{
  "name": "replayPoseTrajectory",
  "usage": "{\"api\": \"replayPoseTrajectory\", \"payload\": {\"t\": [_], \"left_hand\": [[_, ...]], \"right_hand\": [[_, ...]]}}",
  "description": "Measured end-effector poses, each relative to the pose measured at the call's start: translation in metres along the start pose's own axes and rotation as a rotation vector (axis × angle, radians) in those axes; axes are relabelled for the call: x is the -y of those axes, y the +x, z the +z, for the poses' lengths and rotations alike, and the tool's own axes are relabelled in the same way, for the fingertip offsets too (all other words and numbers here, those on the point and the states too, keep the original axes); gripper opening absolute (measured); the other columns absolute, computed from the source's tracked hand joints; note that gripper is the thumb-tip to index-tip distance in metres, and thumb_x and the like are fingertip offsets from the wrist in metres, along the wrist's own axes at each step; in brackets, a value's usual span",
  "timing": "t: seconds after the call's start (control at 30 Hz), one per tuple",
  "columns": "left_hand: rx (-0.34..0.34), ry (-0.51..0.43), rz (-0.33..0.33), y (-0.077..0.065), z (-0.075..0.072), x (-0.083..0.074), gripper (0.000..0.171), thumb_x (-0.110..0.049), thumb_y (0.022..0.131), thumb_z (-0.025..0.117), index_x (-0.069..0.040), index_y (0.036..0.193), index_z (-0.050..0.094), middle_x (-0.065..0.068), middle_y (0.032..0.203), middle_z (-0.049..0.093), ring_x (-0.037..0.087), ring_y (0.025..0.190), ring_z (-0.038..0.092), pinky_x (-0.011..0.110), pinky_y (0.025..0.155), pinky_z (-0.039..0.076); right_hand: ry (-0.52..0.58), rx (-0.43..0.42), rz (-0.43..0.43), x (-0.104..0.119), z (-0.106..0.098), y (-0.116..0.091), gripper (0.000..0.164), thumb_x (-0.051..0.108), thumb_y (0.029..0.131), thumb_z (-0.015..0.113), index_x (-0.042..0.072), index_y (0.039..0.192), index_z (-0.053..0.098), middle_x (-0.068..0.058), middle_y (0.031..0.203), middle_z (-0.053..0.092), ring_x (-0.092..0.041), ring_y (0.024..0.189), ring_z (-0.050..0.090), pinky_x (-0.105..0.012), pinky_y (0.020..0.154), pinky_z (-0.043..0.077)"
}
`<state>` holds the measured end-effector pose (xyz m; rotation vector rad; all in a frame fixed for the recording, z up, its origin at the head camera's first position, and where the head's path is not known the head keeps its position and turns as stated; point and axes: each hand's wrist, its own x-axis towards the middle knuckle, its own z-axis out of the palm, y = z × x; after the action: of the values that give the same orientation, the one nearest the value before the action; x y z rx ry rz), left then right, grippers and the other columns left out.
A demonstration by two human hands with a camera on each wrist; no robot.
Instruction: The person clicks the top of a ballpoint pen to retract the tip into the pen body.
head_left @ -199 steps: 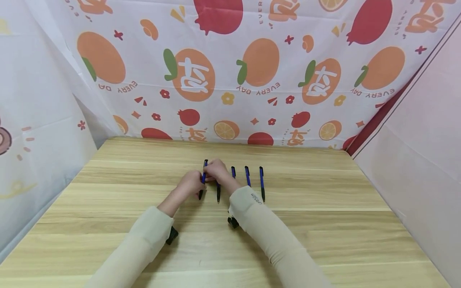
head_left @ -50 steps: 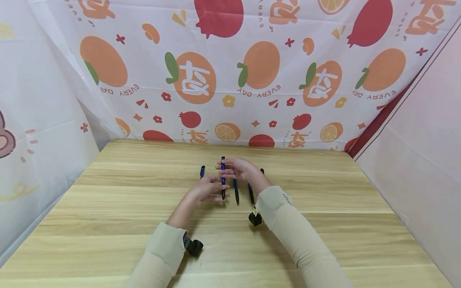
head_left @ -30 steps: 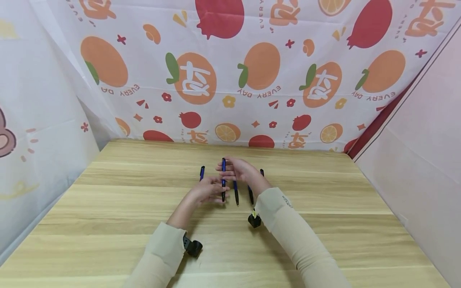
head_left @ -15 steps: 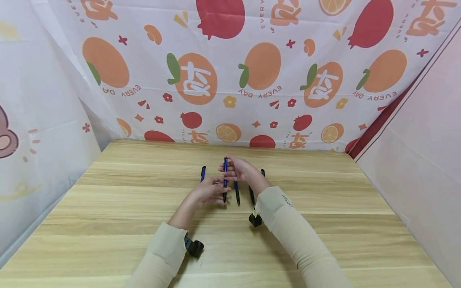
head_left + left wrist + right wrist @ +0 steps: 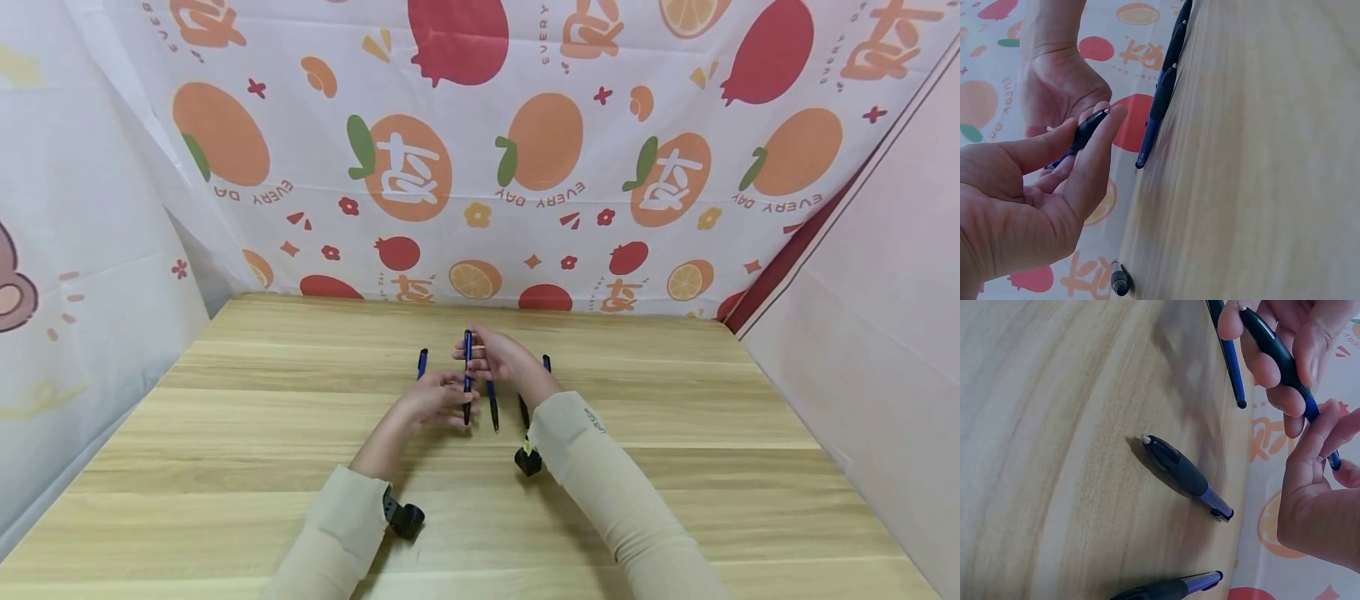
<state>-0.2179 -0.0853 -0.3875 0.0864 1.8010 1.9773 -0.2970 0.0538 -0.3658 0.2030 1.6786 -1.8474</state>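
A blue pen with a black grip and tip (image 5: 468,343) is held upright in the head view, tip toward the person, between both hands. My left hand (image 5: 429,400) pinches its black grip end between thumb and fingers; the left wrist view shows the black part (image 5: 1087,131) there. My right hand (image 5: 507,360) holds the blue upper end. In the right wrist view the held pen (image 5: 1277,355) is off the wooden table. Similar pens lie around the hands: one to the left (image 5: 422,363), one just right of the held pen (image 5: 492,408), and two partly hidden by the right hand and forearm.
The wooden table (image 5: 225,467) runs back to a fruit-print cloth (image 5: 480,150). White cloth hangs on the left (image 5: 90,267) and right (image 5: 870,333). Black wrist cameras sit at the left cuff (image 5: 405,518) and right cuff (image 5: 528,461).
Earlier, both hands held a pen farther left; a pen now lies at that spot, and the hands have moved right to another pen. Over the last second they stay almost still.
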Motion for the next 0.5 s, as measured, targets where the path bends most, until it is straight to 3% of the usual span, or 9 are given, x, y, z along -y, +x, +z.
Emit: {"api": "replayPoseTrajectory", "payload": {"t": [0.2,0.5], "left_hand": [[-0.010,-0.010,0.010,0.0003,0.0003,0.0015,0.033,0.007,0.092,0.045,0.014,0.124,0.038,0.029,0.113,0.053,0.040,0.100,0.056,0.041,0.070,0.054],[-0.014,-0.010,0.008,0.0002,0.0006,0.0013,0.034,0.008,0.091,0.048,0.015,0.123,0.040,0.018,0.101,0.059,0.037,0.095,0.059,0.042,0.070,0.054]], "right_hand": [[-0.003,0.008,-0.007,0.0012,0.0007,-0.0018,0.040,0.039,0.098,0.037,0.005,0.095,0.059,-0.004,0.082,0.066,-0.006,0.047,0.050,-0.019,0.048,0.047],[-0.011,0.020,-0.014,0.0010,0.0005,-0.0035,0.038,0.037,0.099,0.037,0.004,0.100,0.057,-0.005,0.086,0.064,-0.007,0.048,0.049,-0.019,0.048,0.047]]}}
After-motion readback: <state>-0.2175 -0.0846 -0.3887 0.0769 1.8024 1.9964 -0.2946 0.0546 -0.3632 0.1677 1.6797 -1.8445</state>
